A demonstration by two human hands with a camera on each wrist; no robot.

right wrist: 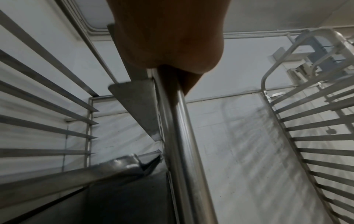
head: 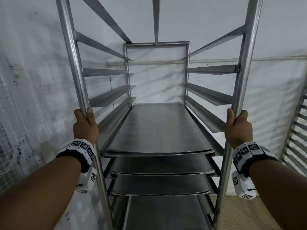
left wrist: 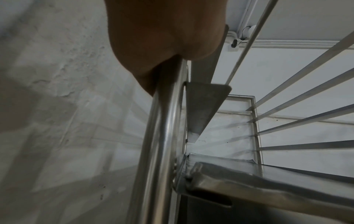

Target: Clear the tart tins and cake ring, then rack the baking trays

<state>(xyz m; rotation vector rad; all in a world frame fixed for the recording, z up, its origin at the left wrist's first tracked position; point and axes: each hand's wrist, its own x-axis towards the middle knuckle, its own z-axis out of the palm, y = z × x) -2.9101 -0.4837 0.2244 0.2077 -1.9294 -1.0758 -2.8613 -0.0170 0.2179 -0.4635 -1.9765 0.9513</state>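
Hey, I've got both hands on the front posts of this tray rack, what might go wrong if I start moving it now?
1. The top tray and the ones below it sit loose on the runners with front edges overhanging; a jolt may slide them out toward you.
2. Your left hand and right hand grip the posts right beside sharp runner ends.
3. A second rack stands close on the right and may get clipped.
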